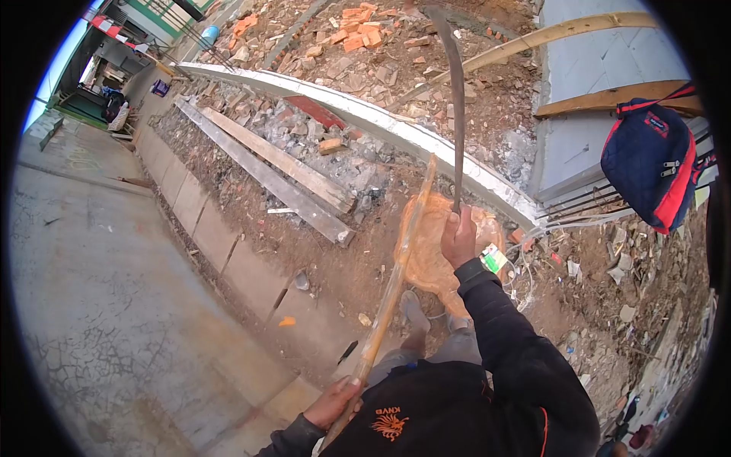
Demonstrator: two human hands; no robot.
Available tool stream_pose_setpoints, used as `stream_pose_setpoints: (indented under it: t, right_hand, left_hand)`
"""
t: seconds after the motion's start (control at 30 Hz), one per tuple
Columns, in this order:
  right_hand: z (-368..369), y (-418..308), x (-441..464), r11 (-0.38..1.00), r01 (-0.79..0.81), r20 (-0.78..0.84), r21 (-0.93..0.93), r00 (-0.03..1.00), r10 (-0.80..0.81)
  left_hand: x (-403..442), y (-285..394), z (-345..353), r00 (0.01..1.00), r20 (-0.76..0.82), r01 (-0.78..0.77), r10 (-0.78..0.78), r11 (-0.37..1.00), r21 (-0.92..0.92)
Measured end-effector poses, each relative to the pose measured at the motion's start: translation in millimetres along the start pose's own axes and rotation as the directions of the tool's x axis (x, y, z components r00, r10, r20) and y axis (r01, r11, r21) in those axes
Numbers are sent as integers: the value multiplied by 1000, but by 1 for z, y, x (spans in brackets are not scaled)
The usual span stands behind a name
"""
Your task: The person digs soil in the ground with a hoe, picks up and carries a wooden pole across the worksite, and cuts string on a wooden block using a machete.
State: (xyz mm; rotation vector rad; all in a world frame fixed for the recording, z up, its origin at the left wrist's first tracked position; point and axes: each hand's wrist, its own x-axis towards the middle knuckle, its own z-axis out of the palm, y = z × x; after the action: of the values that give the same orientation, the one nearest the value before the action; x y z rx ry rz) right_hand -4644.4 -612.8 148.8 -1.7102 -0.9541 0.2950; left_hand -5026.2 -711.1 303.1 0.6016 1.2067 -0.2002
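Note:
My right hand (459, 239) is wrapped round the handle end of a machete (457, 103), whose long dark blade points up and away with a curved tip. A long bamboo strip (393, 288) slants from near my waist towards the white concrete beam. Its near end is in my closed left hand (332, 404), low beside my body. Beneath the strip's far part lies a broad orange-brown wooden slab (426, 255) with an uneven edge, just ahead of my feet. Blade and bamboo are apart near the blade's base. A small green and white packet (493, 258) is by my right wrist.
Two planks (266, 171) lie on rubble to the left, beside concrete paving (137, 297). A white concrete beam (350, 110) crosses ahead, with broken bricks (358, 29) beyond. At right, a blue and red bag (651, 160) hangs near protruding rods. A dark knife-like object (348, 351) lies near my feet.

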Motion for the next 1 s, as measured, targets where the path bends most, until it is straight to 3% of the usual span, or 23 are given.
stream_pose_setpoints:
  t: [0.07, 0.13, 0.17, 0.23, 0.3, 0.37, 0.43, 0.47, 0.53, 0.57, 0.63, 0.67, 0.73, 0.8, 0.87, 0.93, 0.97, 1.0]
  right_hand:
    - [19, 73, -44, 936, -210, 200, -281, 942, 271]
    - [25, 118, -67, 802, -385, 278, -456, 795, 540]
    - [28, 128, -65, 809, -379, 273, -449, 804, 528]
    - [33, 141, -60, 788, -513, 339, -340, 715, 611]
    - [38, 154, -47, 754, -610, 444, -245, 620, 646]
    - [32, 144, -36, 732, -655, 520, -188, 566, 640]
    - [22, 80, -27, 934, -283, 253, -217, 908, 333]
    - [10, 38, -16, 933, -287, 261, -220, 904, 339]
    - [-10, -25, 10, 983, -182, 155, -2, 971, 180]
    - [-8, -20, 9, 982, -187, 160, -5, 969, 186]
    - [-2, -3, 6, 999, -8, 32, 47, 999, 6]
    - [5, 26, -11, 999, -12, 26, 49, 1000, 10]
    - [22, 107, -58, 857, -259, 290, -445, 864, 411]
    - [32, 129, -56, 858, -328, 237, -394, 866, 440]
    - [34, 142, -48, 849, -402, 197, -342, 853, 483]
    - [26, 132, -38, 778, -572, 278, -260, 727, 627]
    - [24, 122, -28, 752, -619, 300, -228, 690, 659]
    - [17, 105, -28, 810, -521, 222, -269, 785, 579]
  left_hand:
    - [-2, 1, -1, 1000, -5, -5, 5, 1000, 21]
    - [3, -3, 1, 1000, 0, -24, 24, 999, 41]
    - [7, -9, 1, 996, -36, -79, 84, 990, 115]
    - [14, -9, -2, 987, -72, -130, 145, 973, 191]
    - [16, -11, -4, 999, -44, -21, 26, 994, 107]
    - [16, -8, -5, 1000, -19, -15, 17, 997, 77]
    - [20, -1, -6, 1000, -5, -13, 13, 999, 43]
    - [19, -1, -5, 1000, -19, -20, 21, 998, 51]
    - [18, -8, -5, 999, -37, -4, 6, 999, 50]
    - [20, -9, -6, 999, -37, -16, 18, 998, 60]
    - [20, -8, -6, 999, -41, -28, 31, 997, 72]
    - [17, -5, -6, 999, -33, -11, 13, 998, 59]
    - [14, -4, -3, 1000, -17, -7, 8, 998, 57]
    - [18, -3, 0, 993, -50, -92, 106, 969, 230]
    - [24, -1, 0, 995, -50, -69, 81, 974, 216]
    - [23, -15, -1, 998, -52, -22, 33, 980, 197]
    - [30, -21, -4, 987, -43, -140, 154, 962, 235]
    - [35, -24, -4, 963, -32, -250, 267, 933, 259]
